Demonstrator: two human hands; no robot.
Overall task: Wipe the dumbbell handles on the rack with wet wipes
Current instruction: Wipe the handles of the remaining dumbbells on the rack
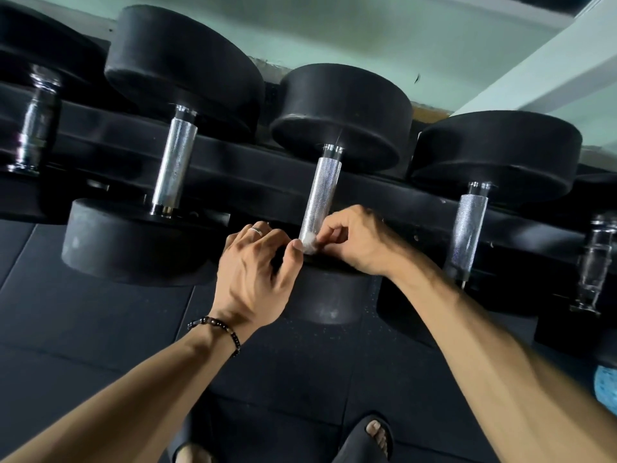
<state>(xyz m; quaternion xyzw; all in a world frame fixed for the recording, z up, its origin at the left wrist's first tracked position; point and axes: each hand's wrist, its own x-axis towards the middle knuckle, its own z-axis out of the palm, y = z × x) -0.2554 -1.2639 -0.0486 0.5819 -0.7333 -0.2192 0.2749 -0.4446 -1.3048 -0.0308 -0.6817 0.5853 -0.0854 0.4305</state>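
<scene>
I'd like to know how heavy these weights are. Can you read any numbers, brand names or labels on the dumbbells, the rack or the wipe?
None can be read: the black dumbbell heads show no numbers or brand, and the rack and the white wipe, pinched by both hands at the middle handle, show no print.

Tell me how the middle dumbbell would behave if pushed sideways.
Probably heavy: the dumbbell has thick black heads. Its round heads suggest that it might roll, though the rack seems to cradle it. The knurled handle should resist slipping.
</scene>
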